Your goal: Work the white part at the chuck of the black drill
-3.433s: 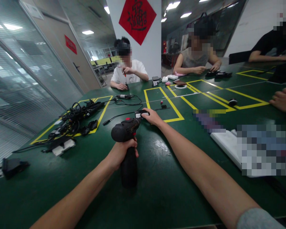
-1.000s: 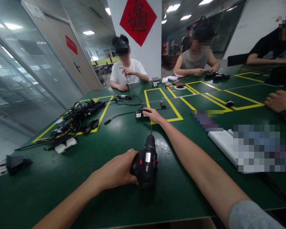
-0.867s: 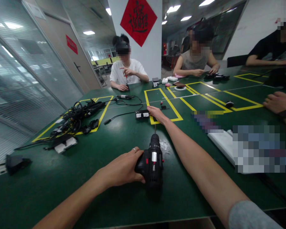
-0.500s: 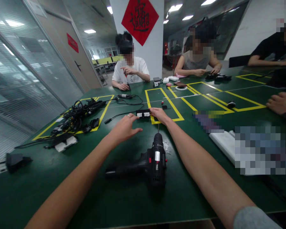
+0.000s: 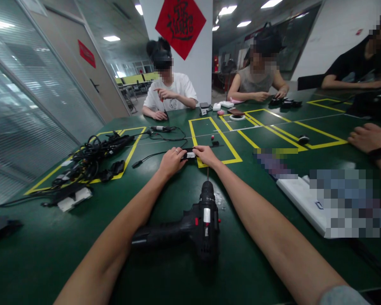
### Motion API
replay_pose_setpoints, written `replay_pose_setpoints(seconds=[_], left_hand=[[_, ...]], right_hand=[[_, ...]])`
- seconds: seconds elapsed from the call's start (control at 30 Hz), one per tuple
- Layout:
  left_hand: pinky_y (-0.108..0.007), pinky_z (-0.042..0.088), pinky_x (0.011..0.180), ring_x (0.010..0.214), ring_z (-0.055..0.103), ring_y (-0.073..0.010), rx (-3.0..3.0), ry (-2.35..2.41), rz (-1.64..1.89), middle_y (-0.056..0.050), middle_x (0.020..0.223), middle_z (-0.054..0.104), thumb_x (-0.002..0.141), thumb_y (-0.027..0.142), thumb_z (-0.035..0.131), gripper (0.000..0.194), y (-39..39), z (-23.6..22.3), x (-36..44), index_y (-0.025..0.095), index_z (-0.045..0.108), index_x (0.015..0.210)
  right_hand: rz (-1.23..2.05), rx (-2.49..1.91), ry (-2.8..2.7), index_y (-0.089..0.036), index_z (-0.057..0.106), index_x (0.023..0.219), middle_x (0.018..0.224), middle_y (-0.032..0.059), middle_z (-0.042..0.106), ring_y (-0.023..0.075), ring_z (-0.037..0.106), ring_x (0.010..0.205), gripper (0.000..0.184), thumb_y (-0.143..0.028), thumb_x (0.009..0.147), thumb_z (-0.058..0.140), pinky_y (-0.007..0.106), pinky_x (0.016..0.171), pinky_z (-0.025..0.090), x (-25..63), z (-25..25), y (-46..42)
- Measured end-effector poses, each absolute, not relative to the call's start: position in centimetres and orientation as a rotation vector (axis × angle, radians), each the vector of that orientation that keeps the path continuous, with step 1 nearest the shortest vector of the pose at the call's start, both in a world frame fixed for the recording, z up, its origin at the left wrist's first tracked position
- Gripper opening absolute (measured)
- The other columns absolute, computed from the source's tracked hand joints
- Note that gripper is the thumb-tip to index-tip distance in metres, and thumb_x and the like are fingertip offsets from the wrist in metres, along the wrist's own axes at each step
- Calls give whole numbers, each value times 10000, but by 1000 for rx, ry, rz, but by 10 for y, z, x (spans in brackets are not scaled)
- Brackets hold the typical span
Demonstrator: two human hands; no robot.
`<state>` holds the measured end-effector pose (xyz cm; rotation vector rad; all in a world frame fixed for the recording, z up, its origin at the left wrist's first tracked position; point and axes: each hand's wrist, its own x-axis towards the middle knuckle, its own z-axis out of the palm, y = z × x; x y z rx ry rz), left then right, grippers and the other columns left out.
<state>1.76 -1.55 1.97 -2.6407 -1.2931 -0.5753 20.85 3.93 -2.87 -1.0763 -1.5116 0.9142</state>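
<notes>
1. Black-and-white plastic box: flat on the green worktop, lying across the left edge of a yellow tape rectangle.
2. Left hand: at the box's left end, fingers closed on it.
3. Right hand: at the box's right end, fingers closed on it. The two hands pinch the box between them.
4. Black cable: runs from the box's left end, off to the left.
5. Cordless drill: on its side, nearer the person than the box, bit pointing toward it, touched by neither hand.
6. Bundled black cables: well left of the box.
7. Co-worker's hand: resting well right of the box.
</notes>
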Motion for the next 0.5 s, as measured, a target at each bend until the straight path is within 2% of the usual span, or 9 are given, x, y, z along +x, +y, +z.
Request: replay_pose_setpoints(seconds=[0.1, 0.17, 0.23, 0.3, 0.4, 0.5], left_hand=[[-410, 419, 967, 1073, 527, -274, -2538, -1294, -773, -136, 1150, 599, 888, 363, 576, 378, -14, 12, 10, 175, 599, 1215], [-403, 442, 953, 1059, 540, -261, -2441, -1284, -957, -116, 1120, 603, 855, 380, 634, 387, -13, 9, 7, 198, 611, 1195], [-408, 450, 963, 1076, 540, -256, -2352, -1240, -1112, -107, 1127, 592, 827, 373, 676, 398, -13, 9, 8, 211, 616, 1185], [-429, 440, 995, 1126, 523, -264, -2293, -1198, -1202, -112, 1176, 568, 807, 339, 698, 390, -14, 11, 13, 214, 624, 1169], [-456, 433, 1017, 1174, 499, -287, -2283, -1191, -1223, -127, 1221, 541, 786, 265, 696, 357, -17, 14, 23, 196, 633, 1130], [-453, 431, 1035, 1197, 494, -285, -2350, -1184, -1242, -133, 1246, 528, 765, 230, 691, 434, -19, 14, 27, 180, 591, 1185]], right_hand=[[833, -1120, -1439, -113, 733, 978, 987, 104, 740, 217, 668, 926, 250, -268, 838, 596, 358, 895, 493, 211, -16, 36], [729, -1131, -1352, -114, 709, 1023, 1059, 122, 716, 221, 638, 1001, 341, -376, 902, 527, 359, 926, 468, 209, 1, 32], [681, -1049, -1341, -128, 705, 949, 948, 97, 714, 208, 648, 917, 420, -502, 905, 518, 320, 843, 492, 200, 20, 24], [866, -972, -1447, -139, 685, 902, 816, 56, 688, 174, 646, 785, 453, -576, 861, 574, 268, 720, 501, 184, 36, 15], [1154, -914, -1528, -150, 630, 813, 603, 6, 593, 131, 573, 560, 465, -604, 878, 555, 228, 536, 455, 158, 44, 4], [1199, -899, -1477, -167, 577, 765, 483, -49, 451, 99, 441, 427, 437, -566, 928, 508, 214, 441, 375, 151, 38, 5]])
